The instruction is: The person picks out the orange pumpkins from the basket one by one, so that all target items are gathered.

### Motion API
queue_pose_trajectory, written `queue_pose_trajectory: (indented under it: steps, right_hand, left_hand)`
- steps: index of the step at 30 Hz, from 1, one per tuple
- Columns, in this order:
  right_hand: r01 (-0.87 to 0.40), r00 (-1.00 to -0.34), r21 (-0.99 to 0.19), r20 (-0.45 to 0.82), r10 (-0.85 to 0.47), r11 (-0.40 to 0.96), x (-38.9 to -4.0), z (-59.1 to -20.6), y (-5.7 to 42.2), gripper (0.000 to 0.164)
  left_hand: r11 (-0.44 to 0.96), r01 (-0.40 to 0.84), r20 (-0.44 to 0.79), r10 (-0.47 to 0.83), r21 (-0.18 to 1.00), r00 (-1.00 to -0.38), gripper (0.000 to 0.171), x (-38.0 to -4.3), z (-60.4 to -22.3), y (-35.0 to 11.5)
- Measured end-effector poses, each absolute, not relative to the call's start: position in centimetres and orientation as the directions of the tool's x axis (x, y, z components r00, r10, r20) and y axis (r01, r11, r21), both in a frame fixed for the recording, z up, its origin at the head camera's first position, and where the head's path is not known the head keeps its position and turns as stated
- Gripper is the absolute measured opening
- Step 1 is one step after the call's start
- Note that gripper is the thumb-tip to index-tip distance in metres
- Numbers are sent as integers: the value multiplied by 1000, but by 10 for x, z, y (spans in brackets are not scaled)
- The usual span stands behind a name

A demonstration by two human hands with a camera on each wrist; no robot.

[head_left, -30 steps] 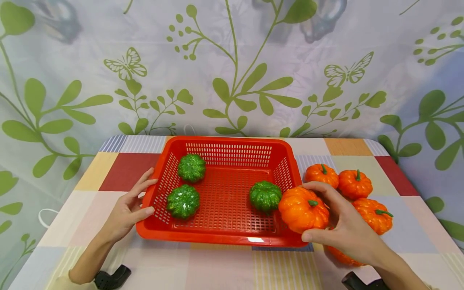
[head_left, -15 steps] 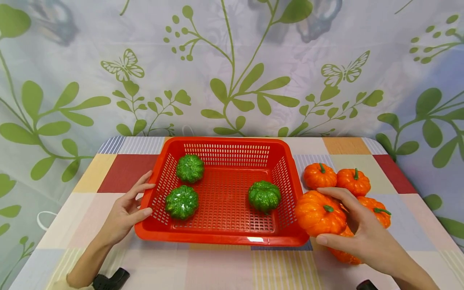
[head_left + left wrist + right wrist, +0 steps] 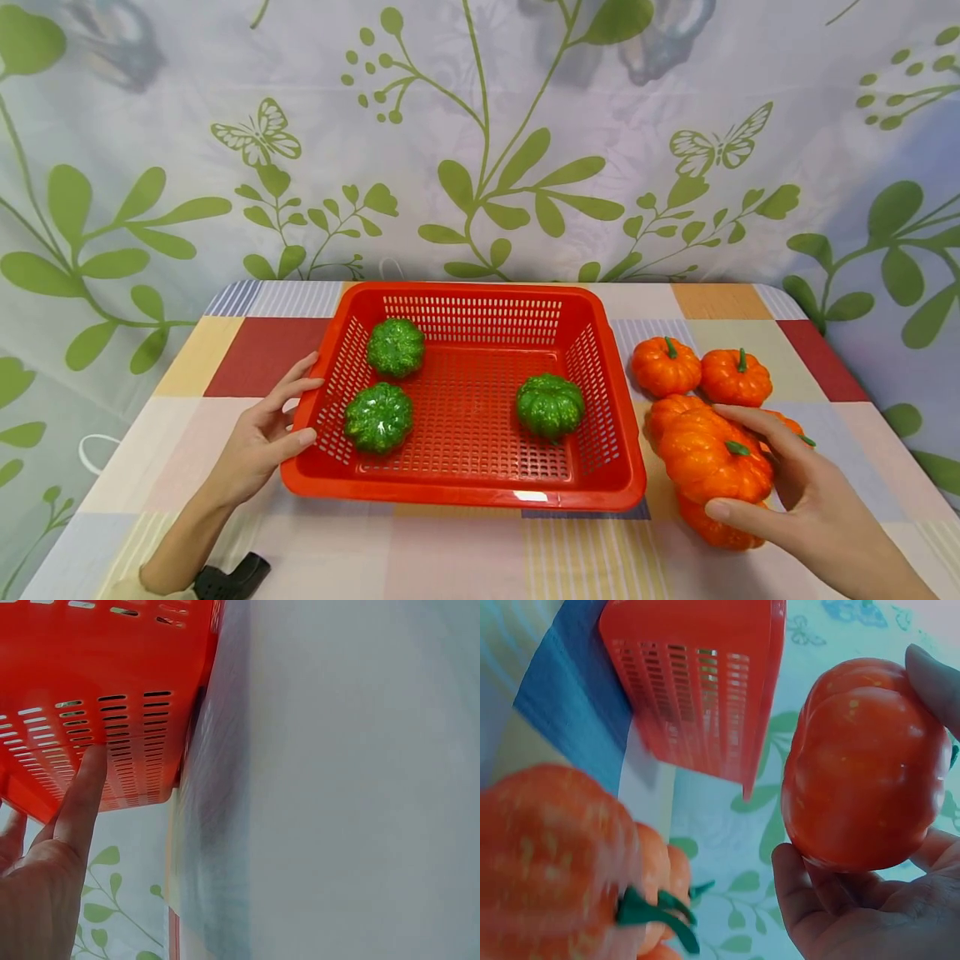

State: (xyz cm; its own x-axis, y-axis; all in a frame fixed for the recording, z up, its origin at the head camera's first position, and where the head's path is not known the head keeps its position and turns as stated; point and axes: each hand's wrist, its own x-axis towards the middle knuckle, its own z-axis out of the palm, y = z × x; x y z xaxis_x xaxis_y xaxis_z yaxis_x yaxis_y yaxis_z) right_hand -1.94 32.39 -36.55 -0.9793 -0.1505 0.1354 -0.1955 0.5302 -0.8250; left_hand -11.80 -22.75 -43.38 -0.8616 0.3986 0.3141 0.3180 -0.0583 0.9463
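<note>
My left hand (image 3: 255,446) rests at the left rim of a red perforated plastic basket (image 3: 480,493), its thumb and fingertips on the edge. In the left wrist view one straight finger (image 3: 86,787) touches the outer basket wall (image 3: 112,682). Inside the basket sit three green toy pumpkins: two at the left (image 3: 395,347) (image 3: 378,417) and another at the right (image 3: 550,407). My right hand (image 3: 817,500) grips an orange toy pumpkin (image 3: 712,454), thumb on the near side and fingers beyond it. The held pumpkin (image 3: 866,765) is above other orange pumpkins, right of the basket.
Several orange pumpkins with green stems lie right of the basket, including two at the back (image 3: 666,367) (image 3: 735,376) and one partly under the held pumpkin (image 3: 716,525). A patchwork cloth (image 3: 450,550) covers the table. A leaf-patterned curtain (image 3: 480,125) hangs behind.
My right hand has carried the orange pumpkin from over the basket's right rim outward to the right, over the other orange pumpkins. My left hand and the basket stay in place.
</note>
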Motion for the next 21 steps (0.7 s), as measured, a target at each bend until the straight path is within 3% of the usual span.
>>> queue_pose_trajectory:
  steps: [15,21]
  right_hand:
    - [-185,-983,-763,157,-99,620,-5,-381,356,87]
    - [-107,-989,-737,148,5,667,0,-394,372,84]
  left_hand:
    - [-68,311,311,397,948,-863,58,-117,-433,-226]
    - [-67,298,300,389,952,-871,57,-117,-434,-227]
